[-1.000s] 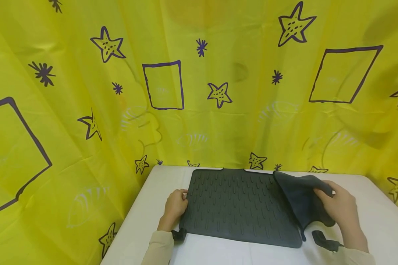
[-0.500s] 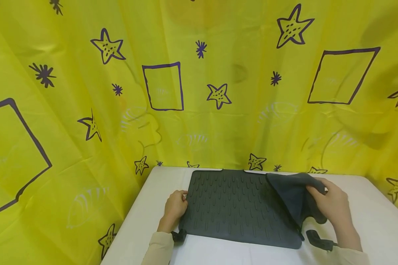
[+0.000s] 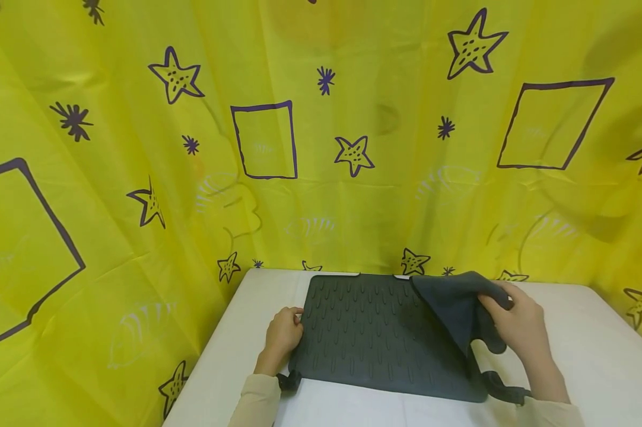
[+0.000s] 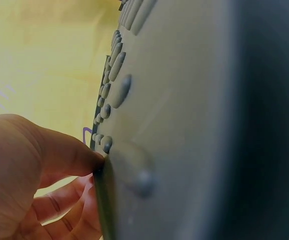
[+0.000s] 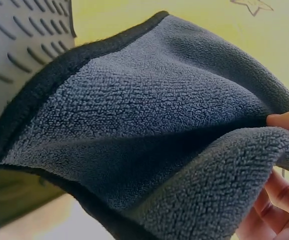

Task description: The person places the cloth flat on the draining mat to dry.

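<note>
A dark grey ridged mat (image 3: 369, 338) with raised oblong bumps lies on the white table. My left hand (image 3: 283, 333) pinches its left edge; in the left wrist view the thumb (image 4: 72, 152) presses on the edge, the fingers behind it. Over the mat's right part hangs a dark blue-grey microfibre cloth (image 3: 449, 302) with black edging. My right hand (image 3: 521, 323) grips the cloth at its upper right, bunching it into folds. The right wrist view shows the cloth's looped pile (image 5: 149, 100) close up, with a lower corner hanging by the mat's right edge.
White table surface (image 3: 582, 350) extends on both sides of the mat and in front of it. A yellow curtain (image 3: 321, 196) with purple stars and squares hangs right behind the table and along its left. Black straps (image 3: 505, 388) sit at both wrists.
My right hand has moved left with the cloth, which now covers more of the mat's right side. The left hand and the mat have stayed in place.
</note>
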### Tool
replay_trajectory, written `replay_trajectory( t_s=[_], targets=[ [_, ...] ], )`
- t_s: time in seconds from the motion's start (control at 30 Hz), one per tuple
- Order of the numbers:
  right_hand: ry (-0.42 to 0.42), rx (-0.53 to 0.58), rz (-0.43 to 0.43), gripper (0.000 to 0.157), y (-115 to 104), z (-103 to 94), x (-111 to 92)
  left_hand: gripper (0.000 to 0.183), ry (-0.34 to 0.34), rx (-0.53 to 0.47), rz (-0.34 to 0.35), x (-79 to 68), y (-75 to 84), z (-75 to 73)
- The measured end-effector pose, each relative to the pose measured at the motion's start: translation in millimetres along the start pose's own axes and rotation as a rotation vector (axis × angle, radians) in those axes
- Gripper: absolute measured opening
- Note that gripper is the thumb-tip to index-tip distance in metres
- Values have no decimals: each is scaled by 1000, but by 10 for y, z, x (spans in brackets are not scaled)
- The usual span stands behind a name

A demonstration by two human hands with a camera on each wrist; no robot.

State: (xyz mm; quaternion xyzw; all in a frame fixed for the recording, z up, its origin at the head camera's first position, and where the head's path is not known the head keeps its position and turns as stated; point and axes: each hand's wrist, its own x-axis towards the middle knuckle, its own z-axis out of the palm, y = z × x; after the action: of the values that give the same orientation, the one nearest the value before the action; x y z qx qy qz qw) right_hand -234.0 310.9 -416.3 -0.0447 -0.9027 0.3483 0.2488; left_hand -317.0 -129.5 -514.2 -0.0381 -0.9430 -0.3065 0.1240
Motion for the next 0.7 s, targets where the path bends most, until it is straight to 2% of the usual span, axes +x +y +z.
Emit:
replay_trajectory(
  t_s=[0.47, 0.7],
  targets=[
    [-26, 114, -16, 37, -262, 216, -55, 35, 1, -7, -4, 7, 7, -2],
    [43, 179, -36, 33, -377, 346, -75, 35, -5, -12, -9, 2, 15, -11]
  ],
)
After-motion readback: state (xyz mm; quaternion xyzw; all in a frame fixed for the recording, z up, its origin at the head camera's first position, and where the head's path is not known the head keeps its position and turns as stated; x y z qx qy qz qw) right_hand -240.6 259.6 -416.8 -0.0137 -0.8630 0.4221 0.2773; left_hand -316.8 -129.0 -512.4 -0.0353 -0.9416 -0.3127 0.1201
